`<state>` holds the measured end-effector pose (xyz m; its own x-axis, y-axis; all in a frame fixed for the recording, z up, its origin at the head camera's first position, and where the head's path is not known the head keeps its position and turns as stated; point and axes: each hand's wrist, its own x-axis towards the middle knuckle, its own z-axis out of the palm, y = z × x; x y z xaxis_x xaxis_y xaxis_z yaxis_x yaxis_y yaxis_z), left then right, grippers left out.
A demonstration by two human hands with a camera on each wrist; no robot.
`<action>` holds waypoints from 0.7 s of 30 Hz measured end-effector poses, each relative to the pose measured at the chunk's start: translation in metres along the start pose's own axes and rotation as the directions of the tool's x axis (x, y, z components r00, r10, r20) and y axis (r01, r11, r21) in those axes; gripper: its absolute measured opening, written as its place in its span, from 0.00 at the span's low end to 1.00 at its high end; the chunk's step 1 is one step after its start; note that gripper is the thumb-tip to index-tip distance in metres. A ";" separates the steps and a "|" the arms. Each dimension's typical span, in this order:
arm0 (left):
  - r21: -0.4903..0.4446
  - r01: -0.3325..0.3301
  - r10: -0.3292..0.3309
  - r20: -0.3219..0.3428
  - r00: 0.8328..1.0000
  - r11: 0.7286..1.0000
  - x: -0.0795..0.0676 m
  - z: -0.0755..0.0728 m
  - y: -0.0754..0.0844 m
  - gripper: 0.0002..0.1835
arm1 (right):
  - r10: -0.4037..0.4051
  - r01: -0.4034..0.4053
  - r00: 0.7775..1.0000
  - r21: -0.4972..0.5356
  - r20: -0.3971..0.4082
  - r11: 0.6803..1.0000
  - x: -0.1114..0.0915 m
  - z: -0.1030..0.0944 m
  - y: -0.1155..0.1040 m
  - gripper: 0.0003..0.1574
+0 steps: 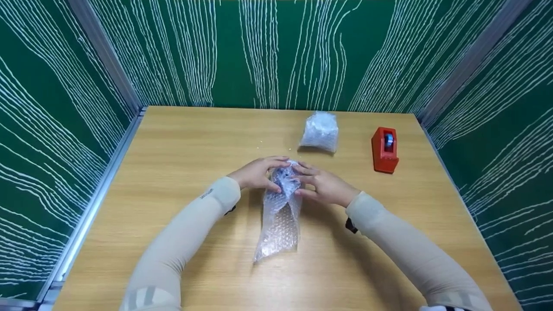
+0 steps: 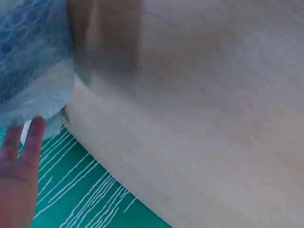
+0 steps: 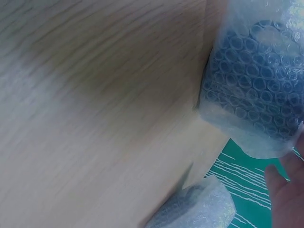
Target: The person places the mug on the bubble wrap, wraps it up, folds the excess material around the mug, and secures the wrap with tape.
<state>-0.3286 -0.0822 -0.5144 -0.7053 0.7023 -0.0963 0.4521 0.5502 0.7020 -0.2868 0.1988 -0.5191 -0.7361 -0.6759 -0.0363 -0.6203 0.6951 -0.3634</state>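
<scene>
A bundle of bubble wrap (image 1: pixel 283 216) lies near the middle of the table, its loose tail spread toward the person. Something dark bluish shows through the wrapped part (image 3: pixel 256 76); its kind is hidden. My left hand (image 1: pixel 259 172) touches the bundle's left side, thumb on the near side and fingers at the far end. In the left wrist view, straight fingers (image 2: pixel 33 142) meet the wrap's end. From the right, my right hand (image 1: pixel 324 185) rests spread fingers on the folded plastic. In the right wrist view, its fingers (image 3: pixel 278 183) are beside the bundle's lower corner.
A second bubble-wrapped package (image 1: pixel 319 131) stands toward the table's back edge. To its right is a red tape dispenser (image 1: pixel 384 150) with a roll in it. Green walls with white wavy lines (image 1: pixel 319 52) enclose the wooden table (image 1: pixel 194 142) at the back and sides.
</scene>
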 end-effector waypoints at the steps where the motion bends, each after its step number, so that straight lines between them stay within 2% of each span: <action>1: 0.009 -0.005 0.005 -0.017 1.000 1.000 0.000 0.002 -0.001 0.46 | -0.001 0.001 1.000 0.005 -0.006 1.000 0.000 0.000 0.000 0.38; 8: 0.025 0.018 -0.014 -0.127 0.992 1.000 0.005 0.015 -0.005 0.42 | 0.014 -0.014 1.000 0.029 -0.027 0.999 0.003 0.000 0.002 0.40; 15: 0.014 0.009 -0.005 -0.228 0.974 1.000 0.013 0.024 -0.005 0.40 | -0.029 0.032 0.997 0.045 -0.075 0.998 0.014 -0.005 0.008 0.38; 21: 0.051 -0.008 0.023 -0.294 0.956 0.999 0.020 0.031 -0.005 0.39 | 0.046 -0.037 0.994 0.097 -0.100 0.995 0.020 -0.003 0.014 0.36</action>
<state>-0.3280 -0.0569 -0.5423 -0.8239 0.5514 0.1313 0.4854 0.5668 0.6656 -0.3113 0.1957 -0.5222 -0.7875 -0.6149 0.0405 -0.5637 0.6923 -0.4505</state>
